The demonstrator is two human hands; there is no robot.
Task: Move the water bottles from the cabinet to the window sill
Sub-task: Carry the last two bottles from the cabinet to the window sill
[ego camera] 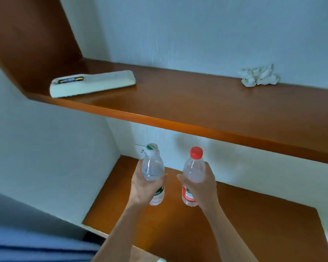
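Both bottles are up off the bench (254, 214)! The left hand (143, 188) is wrapped tight around the white-capped bottle (152, 169), and the right hand (202, 188) clamps the red-capped bottle (194, 171) just beside it. Above them runs a wooden shelf (187, 103) with a remote (92, 83) and a crumpled tissue (258, 76).

This looks like a bedroom or hotel room: pale textured walls, a built-in wooden shelf (197, 103) holding a remote control (92, 84) and a crumpled tissue (258, 77), a wooden cabinet top (244, 214) below, a wall socket (141, 151) in the corner.
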